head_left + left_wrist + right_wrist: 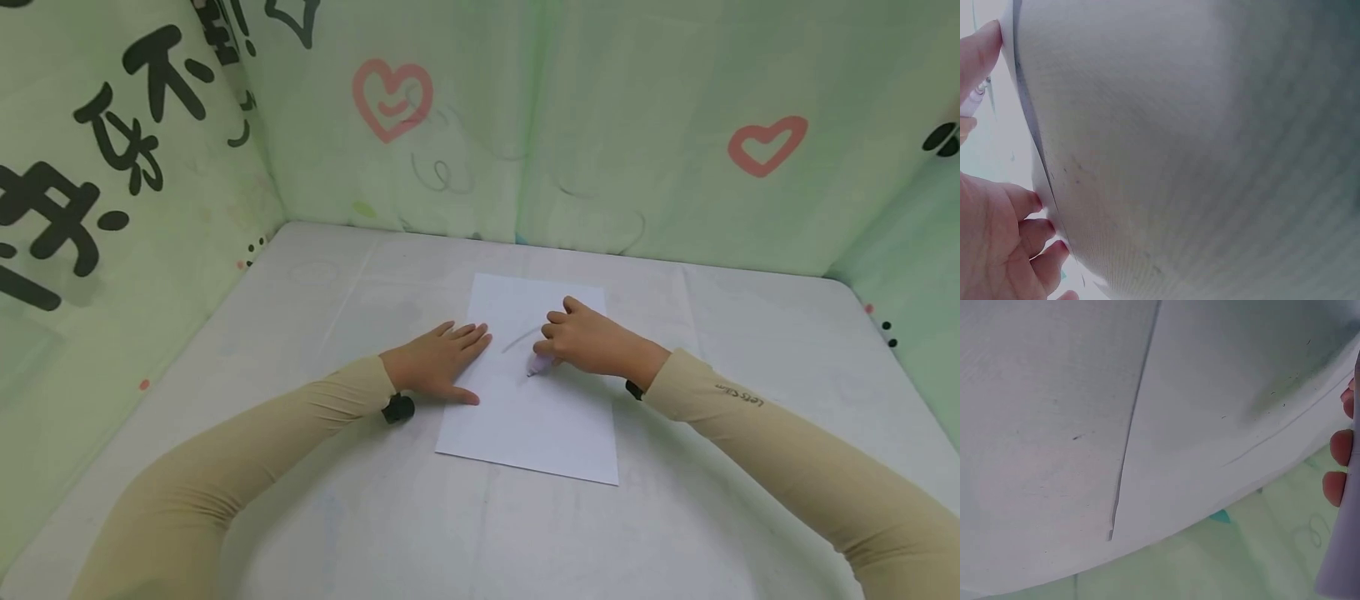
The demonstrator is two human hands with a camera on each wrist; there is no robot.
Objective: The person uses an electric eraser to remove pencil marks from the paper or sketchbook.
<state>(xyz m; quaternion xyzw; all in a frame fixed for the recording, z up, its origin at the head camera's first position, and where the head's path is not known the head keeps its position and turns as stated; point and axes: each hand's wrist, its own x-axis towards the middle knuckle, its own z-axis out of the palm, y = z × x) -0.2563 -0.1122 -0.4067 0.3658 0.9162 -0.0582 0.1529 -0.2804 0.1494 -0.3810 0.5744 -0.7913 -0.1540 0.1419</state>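
- Your left hand (442, 362) is lying flat on the left edge of the sheet of paper (536, 417), fingers straight and pressing it to the white table (750, 350).
- Your right hand (592, 340) is curling its fingers round a pale pen (540, 363) — the tip is touching the paper near the middle of the sheet.
- The pen is tilting, its long axis running from the tip at lower left up into your fist; most of its barrel is hidden there.
- The paper is lying with its long side running away from you, and a faint grey line (519, 338) is showing just left of the pen.
- Both wrist views are showing mostly blurred table and paper edge — little else is readable.
- Green printed cloth walls (637, 125) are enclosing the table.
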